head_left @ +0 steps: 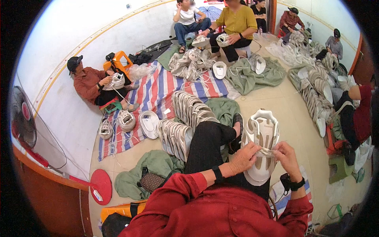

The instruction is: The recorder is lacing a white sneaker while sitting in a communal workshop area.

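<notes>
Clearly, the left hand [244,158] and right hand [287,158] each have their grip pinched on a pale lace [265,151], across the white-and-beige shoe [262,164]. That shoe sits over the black trousers [205,148], toe toward the body; leftward, packed rows of similar shoes [173,138] stand near a striped sheet [148,89].

Stacked shoes [172,138] stand left of the handled shoe [263,162].

L hand [241,158] & R hand [287,157] nr each other — fingertips pinched; forearms [210,176] angled inward.
</notes>
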{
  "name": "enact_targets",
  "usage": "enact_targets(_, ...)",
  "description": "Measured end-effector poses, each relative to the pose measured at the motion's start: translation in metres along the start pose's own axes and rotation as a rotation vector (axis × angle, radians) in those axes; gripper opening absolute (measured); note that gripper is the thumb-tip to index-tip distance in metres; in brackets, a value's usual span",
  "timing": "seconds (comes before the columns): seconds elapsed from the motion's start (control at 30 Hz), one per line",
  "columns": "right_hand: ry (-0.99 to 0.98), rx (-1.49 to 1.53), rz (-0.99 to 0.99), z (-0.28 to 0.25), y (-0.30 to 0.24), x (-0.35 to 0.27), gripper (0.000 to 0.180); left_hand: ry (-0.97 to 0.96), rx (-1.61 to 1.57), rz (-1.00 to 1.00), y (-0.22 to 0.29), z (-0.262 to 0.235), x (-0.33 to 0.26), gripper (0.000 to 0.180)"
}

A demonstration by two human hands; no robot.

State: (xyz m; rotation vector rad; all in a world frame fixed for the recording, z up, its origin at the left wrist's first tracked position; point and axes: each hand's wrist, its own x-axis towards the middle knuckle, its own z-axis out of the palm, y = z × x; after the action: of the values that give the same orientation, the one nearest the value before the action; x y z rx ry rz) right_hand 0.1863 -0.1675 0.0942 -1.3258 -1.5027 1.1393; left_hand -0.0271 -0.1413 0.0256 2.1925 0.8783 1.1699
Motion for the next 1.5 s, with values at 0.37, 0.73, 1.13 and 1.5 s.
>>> enact_targets(0.37,0.323,-0.155,-0.311,-0.129,0.008,0.125,0.005,-0.071,-0.072,-0.028,-0.002,-0.003,0.018,0.034)
enact_targets(0.73,0.075,-0.679,-0.617,0.044,-0.008,0.012,0.014,-0.007,-0.066,-0.113,0.007,-0.018,0.013,0.024)
enact_targets(1.13,0.218,0.091,-0.066,0.008,0.019,0.040,0.012,0.053,-0.166,-0.348,-0.006,-0.004,0.008,0.017)
enact_targets(1.5,0.229,-0.540,-0.413,0.027,0.013,-0.006,0.009,0.048,-0.158,-0.216,-0.007,0.006,0.002,0.021)
